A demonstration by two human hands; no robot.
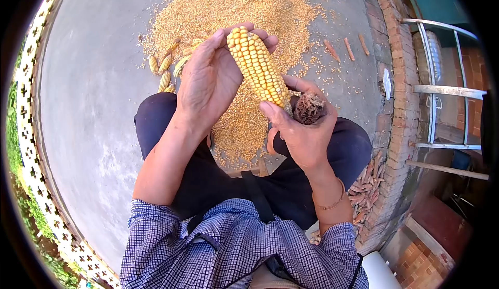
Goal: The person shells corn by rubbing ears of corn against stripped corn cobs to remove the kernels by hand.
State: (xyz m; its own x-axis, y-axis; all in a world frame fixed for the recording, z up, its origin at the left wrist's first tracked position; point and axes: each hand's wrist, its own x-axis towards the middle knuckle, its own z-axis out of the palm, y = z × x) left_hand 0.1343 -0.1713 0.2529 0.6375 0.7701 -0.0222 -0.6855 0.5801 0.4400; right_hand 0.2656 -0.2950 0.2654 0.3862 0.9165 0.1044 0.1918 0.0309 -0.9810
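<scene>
A yellow ear of corn [255, 68] with full rows of kernels is held between both hands, tilted, its upper end to the left. My left hand [212, 75] cups the upper end from the left, the fingers curled behind it. Thumb and fingers of my right hand [306, 130] grip the lower end. Within the same right hand sits a dark, brownish, ragged clump [309, 108], its exact nature unclear. Below the hands, loose kernels [239, 127] cover the floor between the knees.
A wide heap of kernels [223, 10] spreads ahead on the grey floor [93, 81]. Several corn ears [165, 64] lie left of it. Bare cobs [349, 48] lie to the right, more [368, 187] beside the right knee. A brick edge [403, 81] and metal railing [447, 90] stand right.
</scene>
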